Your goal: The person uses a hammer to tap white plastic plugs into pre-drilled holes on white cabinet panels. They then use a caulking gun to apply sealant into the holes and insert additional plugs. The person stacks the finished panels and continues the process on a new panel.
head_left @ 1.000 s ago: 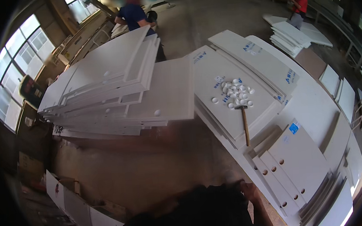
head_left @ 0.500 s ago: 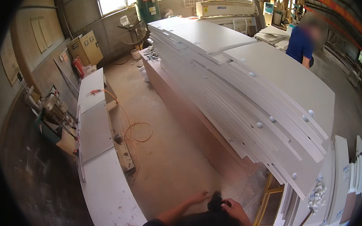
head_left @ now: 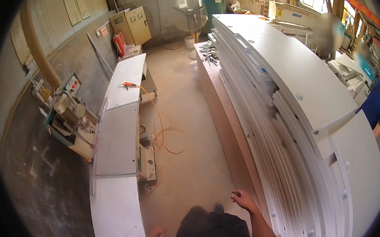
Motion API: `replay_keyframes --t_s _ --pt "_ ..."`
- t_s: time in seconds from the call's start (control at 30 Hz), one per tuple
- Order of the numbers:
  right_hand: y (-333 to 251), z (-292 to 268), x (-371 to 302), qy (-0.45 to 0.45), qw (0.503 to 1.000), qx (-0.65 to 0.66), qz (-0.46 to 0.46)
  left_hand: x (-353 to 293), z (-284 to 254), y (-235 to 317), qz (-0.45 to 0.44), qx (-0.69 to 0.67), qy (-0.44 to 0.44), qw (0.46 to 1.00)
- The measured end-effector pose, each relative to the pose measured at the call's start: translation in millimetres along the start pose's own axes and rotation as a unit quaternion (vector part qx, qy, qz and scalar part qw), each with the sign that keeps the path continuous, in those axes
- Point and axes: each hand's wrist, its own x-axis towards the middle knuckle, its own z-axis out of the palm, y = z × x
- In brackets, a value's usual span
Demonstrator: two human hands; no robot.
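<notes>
My right hand (head_left: 244, 200) hangs in front of my body, beside the stack of white panels (head_left: 284, 138). Its fingers are curled inward; a pale spot shows at them, too small to name. Low on the left, my left hand (head_left: 158, 231) is near the white end of the long bench (head_left: 117, 207) and is smeared by motion. Neither hand touches the bench or the panels, as far as I can see. White round pieces dot the stack's edges and tops.
An orange air blow gun (head_left: 129, 84) lies on the bench, its orange hose (head_left: 174, 141) coiled on the floor. A motorised machine (head_left: 68, 109) stands left. Metal tools (head_left: 209, 53) lie beyond the panels, near a fan (head_left: 190, 19). At right is a person in blue (head_left: 376, 103).
The view has swung and moved forward along the aisle between bench and stack. My hands have moved apart, the left lower and the right up beside the panels.
</notes>
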Motion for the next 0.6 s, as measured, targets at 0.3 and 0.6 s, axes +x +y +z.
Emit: replay_keyframes --t_s 0.3,0.6 --pt "-244 -20 311 0.001 0.999 0.001 -0.049 31 -7 105 -0.144 -0.337 0.042 0.93" --pt "-358 -42 624 0.014 0.988 0.153 -0.004 190 -104 360 0.001 -0.424 0.07 0.903"
